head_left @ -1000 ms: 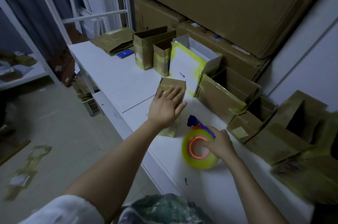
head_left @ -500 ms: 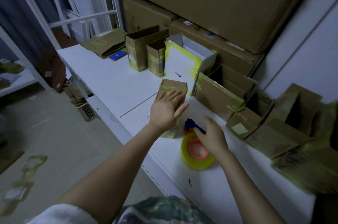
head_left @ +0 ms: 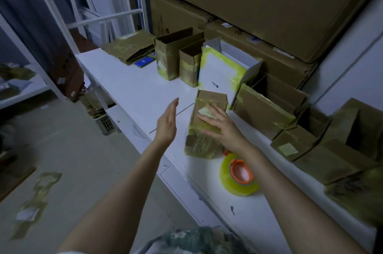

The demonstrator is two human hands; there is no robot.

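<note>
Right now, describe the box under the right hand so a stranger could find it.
Start at the long white table against the stacked cartons. In front of the white box edged in yellow tape lies a small brown box, the right hand flat on it. Unlike the open boxes behind, it is closed and bears a pale label.
</note>
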